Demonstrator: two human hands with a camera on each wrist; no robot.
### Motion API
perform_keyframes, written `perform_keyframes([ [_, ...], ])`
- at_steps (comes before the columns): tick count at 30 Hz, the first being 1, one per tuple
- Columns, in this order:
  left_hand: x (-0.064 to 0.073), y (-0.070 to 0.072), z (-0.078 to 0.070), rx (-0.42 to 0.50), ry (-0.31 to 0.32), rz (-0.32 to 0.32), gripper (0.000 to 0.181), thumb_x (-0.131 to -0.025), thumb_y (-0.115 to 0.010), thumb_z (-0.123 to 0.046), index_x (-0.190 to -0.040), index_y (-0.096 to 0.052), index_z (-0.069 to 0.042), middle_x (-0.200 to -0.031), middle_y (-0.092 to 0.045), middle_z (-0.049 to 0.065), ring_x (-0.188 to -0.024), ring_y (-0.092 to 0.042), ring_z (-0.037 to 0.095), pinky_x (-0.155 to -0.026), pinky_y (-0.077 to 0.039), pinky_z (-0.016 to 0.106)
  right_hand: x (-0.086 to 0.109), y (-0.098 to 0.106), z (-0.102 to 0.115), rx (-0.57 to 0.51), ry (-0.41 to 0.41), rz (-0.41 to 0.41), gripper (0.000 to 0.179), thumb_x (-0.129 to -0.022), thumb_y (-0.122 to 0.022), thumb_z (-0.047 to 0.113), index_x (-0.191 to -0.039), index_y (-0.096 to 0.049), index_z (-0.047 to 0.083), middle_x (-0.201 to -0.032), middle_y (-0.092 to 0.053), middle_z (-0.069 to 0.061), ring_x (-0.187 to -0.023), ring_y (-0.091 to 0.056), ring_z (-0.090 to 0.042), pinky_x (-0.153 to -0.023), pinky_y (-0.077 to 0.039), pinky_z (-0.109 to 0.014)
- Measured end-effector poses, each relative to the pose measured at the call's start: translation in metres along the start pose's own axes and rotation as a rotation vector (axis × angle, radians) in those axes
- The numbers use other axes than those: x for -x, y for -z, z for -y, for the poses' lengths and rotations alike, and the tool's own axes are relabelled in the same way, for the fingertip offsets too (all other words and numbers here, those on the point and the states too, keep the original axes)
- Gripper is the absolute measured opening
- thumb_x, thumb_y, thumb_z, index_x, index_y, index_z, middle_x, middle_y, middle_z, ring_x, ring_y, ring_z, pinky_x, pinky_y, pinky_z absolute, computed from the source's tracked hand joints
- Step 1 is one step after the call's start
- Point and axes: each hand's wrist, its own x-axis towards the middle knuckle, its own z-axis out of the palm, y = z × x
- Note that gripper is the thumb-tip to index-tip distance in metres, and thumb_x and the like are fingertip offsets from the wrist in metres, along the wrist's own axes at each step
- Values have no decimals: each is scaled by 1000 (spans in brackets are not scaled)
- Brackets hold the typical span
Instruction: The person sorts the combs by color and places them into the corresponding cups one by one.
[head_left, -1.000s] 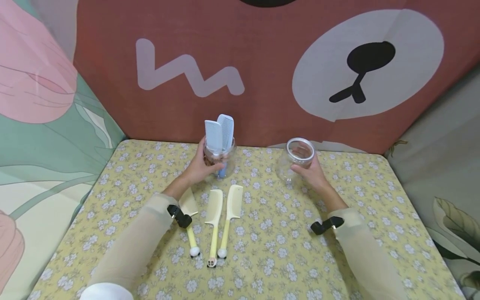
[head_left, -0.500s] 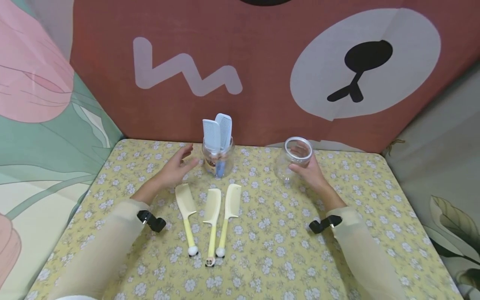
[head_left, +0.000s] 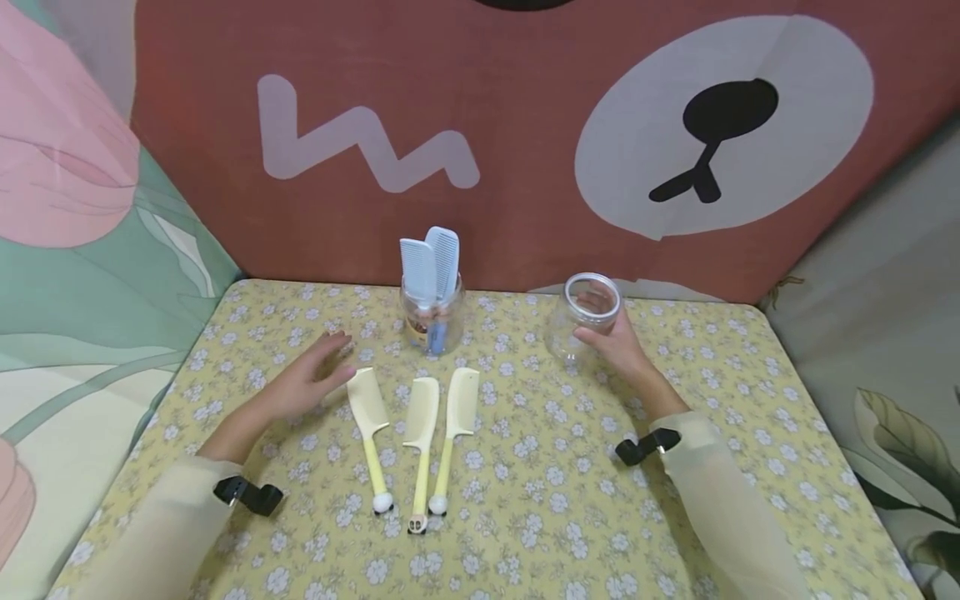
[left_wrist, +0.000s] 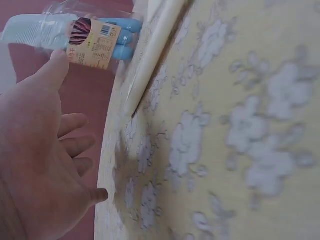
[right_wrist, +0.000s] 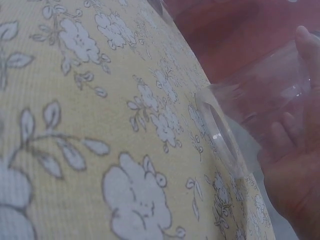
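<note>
My left hand is over the cloth with its fingers apart and holds nothing. Its thumb tip overlaps the head of the leftmost pale yellow comb in the head view. Two more yellow combs lie to the right of that one, handles toward me. A clear jar at the back holds upright blue combs; a paper label shows through it in the left wrist view. On the right, my right hand grips a second clear jar, which stands empty and lidless.
A yellow floral cloth covers the table. Behind its far edge rises a red-brown backdrop with a cartoon face. Printed fabric hangs on the left, and a grey curtain on the right.
My left hand has let go of the jar with blue combs and moved left and toward me, near the leftmost yellow comb. My right hand stays on the empty jar.
</note>
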Motion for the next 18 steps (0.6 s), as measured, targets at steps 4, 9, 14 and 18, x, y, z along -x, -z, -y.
perform_keyframes([
  [4,9,-6,0,-32,9,-11,70,-105,-60,-32,-156,-31,6,-162,-17,33,-150,-3,54,-114,-8,73,0,-1,0,-21,6,3,81,-86,-61,-23,-154,-23,-3,-151,-34,-33,-142,-33,-44,-106,-44,-24],
  [9,12,-18,-3,-193,9,-13,78,-98,-69,-38,-153,-36,7,-158,-25,36,-148,-14,55,-112,-6,77,0,-2,0,-11,13,-2,80,-85,-61,-23,-154,-24,-3,-150,-35,-34,-141,-36,-41,-106,-44,-23],
  [14,14,-25,-1,-315,2,-16,84,-91,-76,-45,-150,-43,3,-158,-25,35,-147,-17,53,-112,-6,76,0,-1,-2,-10,14,-1,80,-86,-62,-22,-154,-23,-4,-150,-34,-35,-141,-34,-44,-107,-43,-23],
  [18,15,-28,1,-317,2,-19,82,-89,-78,-45,-149,-46,0,-160,-23,33,-149,-15,51,-114,-4,74,0,0,-2,-17,16,-2,82,-86,-63,-21,-155,-25,-1,-151,-33,-35,-142,-33,-44,-107,-43,-23],
])
